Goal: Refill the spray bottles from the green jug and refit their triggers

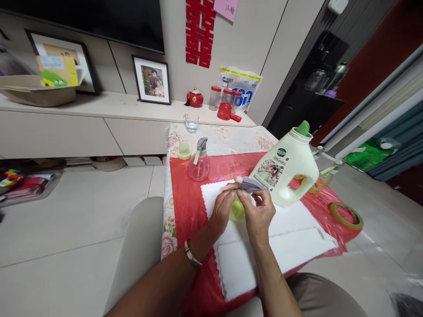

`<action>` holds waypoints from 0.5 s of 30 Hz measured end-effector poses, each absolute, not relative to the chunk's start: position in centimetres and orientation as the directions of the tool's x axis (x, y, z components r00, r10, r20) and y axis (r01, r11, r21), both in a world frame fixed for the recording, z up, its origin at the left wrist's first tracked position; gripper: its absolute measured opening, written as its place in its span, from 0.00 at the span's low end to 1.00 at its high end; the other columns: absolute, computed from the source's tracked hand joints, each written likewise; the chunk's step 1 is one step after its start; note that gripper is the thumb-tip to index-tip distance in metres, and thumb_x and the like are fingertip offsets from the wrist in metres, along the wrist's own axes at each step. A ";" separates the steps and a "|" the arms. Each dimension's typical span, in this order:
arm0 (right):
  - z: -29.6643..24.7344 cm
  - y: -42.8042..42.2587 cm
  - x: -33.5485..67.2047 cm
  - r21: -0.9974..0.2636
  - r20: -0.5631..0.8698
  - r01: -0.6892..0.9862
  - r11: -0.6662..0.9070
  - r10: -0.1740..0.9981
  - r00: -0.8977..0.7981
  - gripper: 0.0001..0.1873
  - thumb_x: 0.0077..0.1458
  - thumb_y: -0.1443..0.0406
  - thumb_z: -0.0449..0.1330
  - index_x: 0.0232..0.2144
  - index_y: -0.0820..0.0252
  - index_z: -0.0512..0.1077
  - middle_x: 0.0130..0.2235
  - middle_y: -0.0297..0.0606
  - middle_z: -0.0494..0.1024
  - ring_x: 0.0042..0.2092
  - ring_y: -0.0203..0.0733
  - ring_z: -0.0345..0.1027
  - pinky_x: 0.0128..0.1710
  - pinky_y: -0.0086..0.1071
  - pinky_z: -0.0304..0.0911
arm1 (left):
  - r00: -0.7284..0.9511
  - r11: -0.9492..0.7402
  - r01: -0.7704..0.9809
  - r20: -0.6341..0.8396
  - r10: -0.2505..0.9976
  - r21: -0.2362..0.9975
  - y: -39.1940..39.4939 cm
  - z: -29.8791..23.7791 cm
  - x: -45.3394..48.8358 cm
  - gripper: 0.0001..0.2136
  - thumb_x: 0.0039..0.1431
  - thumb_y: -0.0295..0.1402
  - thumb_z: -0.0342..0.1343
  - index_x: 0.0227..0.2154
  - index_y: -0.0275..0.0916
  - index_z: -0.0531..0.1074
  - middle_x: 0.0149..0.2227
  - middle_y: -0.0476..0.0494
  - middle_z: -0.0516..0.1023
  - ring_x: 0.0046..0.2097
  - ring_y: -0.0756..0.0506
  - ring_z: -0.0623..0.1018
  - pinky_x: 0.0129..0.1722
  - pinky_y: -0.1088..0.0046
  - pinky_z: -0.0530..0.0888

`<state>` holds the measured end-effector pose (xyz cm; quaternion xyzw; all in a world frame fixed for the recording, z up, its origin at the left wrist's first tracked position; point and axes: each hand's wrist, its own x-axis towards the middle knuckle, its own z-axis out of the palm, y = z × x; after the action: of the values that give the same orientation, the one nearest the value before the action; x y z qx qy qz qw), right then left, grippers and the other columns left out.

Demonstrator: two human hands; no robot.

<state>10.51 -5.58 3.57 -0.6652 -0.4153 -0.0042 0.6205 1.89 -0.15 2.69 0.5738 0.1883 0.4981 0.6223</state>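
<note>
Both my hands meet over the white mat (291,246). My right hand (260,215) pinches a grey spray head (250,185) between thumb and fingers. My left hand (222,212) is closed at the other end of it, a fingertip on top. Below and between the hands is a yellow-green spray bottle (236,212), partly hidden by my fingers; I cannot tell whether the head is seated on it. Just behind my right hand stands a large pale green jug (287,169) with its mouth uncapped. A pink spray bottle (199,168) stands upright at the left.
A pale green cap (184,151) and a glass cup (191,122) stand at the table's left. A roll of tape (346,215) lies at the right edge on red plastic sheeting (185,198). Another spray bottle (327,175) stands behind the jug.
</note>
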 end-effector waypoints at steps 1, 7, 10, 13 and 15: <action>3.6 -5.5 10.5 -0.821 0.523 0.561 0.108 0.536 0.662 0.17 0.51 0.54 0.68 0.30 0.59 0.70 0.34 0.33 0.72 0.38 0.38 0.68 0.41 0.35 0.64 | 0.445 -0.139 -0.408 0.329 0.833 0.902 -0.3 2.7 1.7 0.15 0.66 0.43 0.49 0.37 0.42 0.78 0.39 0.41 0.81 0.47 0.39 0.78 0.54 0.58 0.74; 3.8 -5.5 10.1 -0.798 0.546 0.601 0.042 0.475 0.691 0.20 0.45 0.52 0.71 0.28 0.58 0.67 0.32 0.33 0.70 0.37 0.41 0.65 0.41 0.37 0.62 | 0.456 -0.126 -0.379 0.303 0.837 0.917 -1.0 4.4 1.7 0.13 0.51 0.34 0.62 0.41 0.38 0.73 0.41 0.42 0.78 0.47 0.39 0.77 0.52 0.61 0.73; 3.6 -5.5 9.9 -0.795 0.545 0.606 0.012 0.453 0.706 0.21 0.45 0.51 0.70 0.28 0.58 0.66 0.33 0.34 0.70 0.38 0.42 0.65 0.42 0.38 0.61 | 0.432 -0.105 -0.345 0.258 0.865 0.933 -1.1 5.2 2.3 0.08 0.50 0.31 0.61 0.35 0.39 0.73 0.35 0.45 0.77 0.41 0.42 0.77 0.46 0.65 0.74; 3.0 -5.4 9.8 -0.800 0.539 0.600 0.017 0.458 0.707 0.21 0.46 0.52 0.69 0.28 0.57 0.64 0.32 0.33 0.69 0.37 0.41 0.65 0.41 0.37 0.62 | 0.380 -0.133 -0.306 0.249 0.891 0.943 -1.0 5.0 2.7 0.04 0.51 0.30 0.60 0.32 0.39 0.74 0.32 0.47 0.77 0.38 0.44 0.77 0.44 0.67 0.74; 2.5 -5.4 9.8 -0.807 0.533 0.588 0.046 0.485 0.693 0.20 0.48 0.53 0.69 0.30 0.57 0.64 0.32 0.32 0.70 0.36 0.40 0.65 0.40 0.36 0.63 | 0.359 -0.156 -0.269 0.249 0.900 0.950 -0.9 4.5 2.8 0.06 0.52 0.31 0.61 0.34 0.39 0.75 0.34 0.46 0.78 0.39 0.43 0.78 0.44 0.67 0.74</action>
<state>9.82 -5.42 2.47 -0.6892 -0.3893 -0.0423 0.6096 2.81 -0.86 4.45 0.5764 0.2736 0.4959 0.5891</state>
